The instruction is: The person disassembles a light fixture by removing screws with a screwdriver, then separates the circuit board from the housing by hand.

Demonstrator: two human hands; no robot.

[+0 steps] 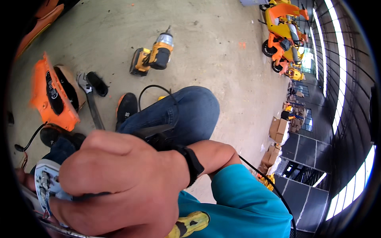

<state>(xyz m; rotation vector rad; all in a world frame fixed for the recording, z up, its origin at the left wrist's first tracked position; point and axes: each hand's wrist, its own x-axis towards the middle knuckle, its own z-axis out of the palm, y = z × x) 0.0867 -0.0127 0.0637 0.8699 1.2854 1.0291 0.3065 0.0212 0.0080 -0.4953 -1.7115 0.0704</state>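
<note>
My right hand (119,178), with a black watch on its wrist, fills the lower left, its fingers curled in beside a white rounded part (47,178). That part carries small metal pieces and thin wires. What the right fingers pinch is hidden by the hand itself. Beyond the white part, a bit of my left hand (24,178) shows at its outer edge, closed on it; the rest is out of sight. A yellow and black handle (194,223) sticks out beside my right hand, over the teal shirt.
A yellow cordless impact driver (158,51) lies on the concrete floor ahead. To the left are an orange shell (55,95), an adjustable wrench (90,99) and a small black piece (97,83). Orange-yellow scooters (283,39) and cardboard boxes (278,129) stand along the right.
</note>
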